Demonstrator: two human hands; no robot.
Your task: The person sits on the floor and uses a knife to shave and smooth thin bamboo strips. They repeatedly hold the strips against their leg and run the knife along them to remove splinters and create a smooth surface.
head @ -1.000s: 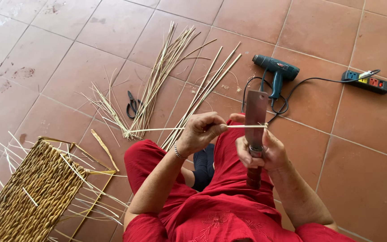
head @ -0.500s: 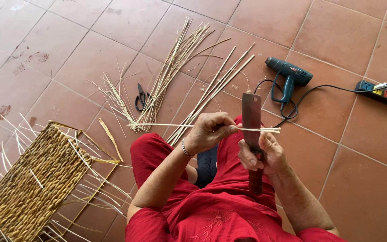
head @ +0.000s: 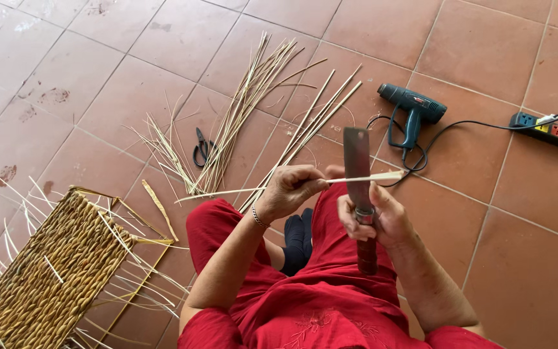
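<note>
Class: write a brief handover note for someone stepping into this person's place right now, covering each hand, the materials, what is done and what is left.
Left hand: pinching a thin pale cane strip, held level.
Right hand: gripping a broad flat-bladed knife upright, blade against the strip.
Nearby: bundles of loose cane stalks, black scissors, teal heat gun, partly woven straw panel.
Done: panel largely woven.
Left: its strand ends stick out loose.

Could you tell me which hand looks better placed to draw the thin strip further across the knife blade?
Probably the left hand: it already pinches the strip beside the blade and can pull it sideways. The right hand is wrapped around the knife handle, holding the blade upright.
</note>
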